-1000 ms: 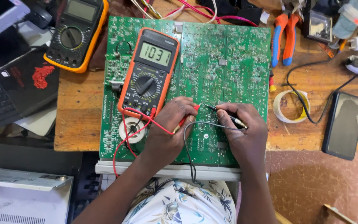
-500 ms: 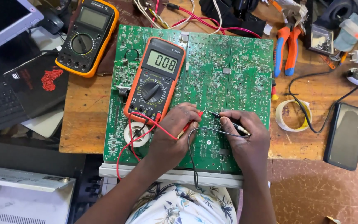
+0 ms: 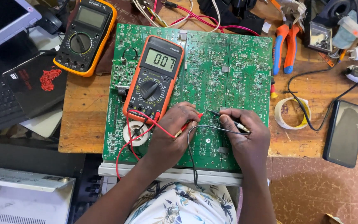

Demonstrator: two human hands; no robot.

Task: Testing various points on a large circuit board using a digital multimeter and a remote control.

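Both hands pinch probes pen-style for fine aim: left hand point(image 3: 175, 132) grips the red probe point(image 3: 189, 123), right hand point(image 3: 245, 137) the black probe point(image 3: 228, 120), tips nearly meeting on the green circuit board point(image 3: 228, 62) beneath. Beyond the left knuckles, an orange multimeter point(image 3: 154, 79) lies readable.

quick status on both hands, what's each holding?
Left hand: closed, pinching the red-tipped multimeter probe against the green circuit board.
Right hand: closed, pinching the black-tipped multimeter probe.
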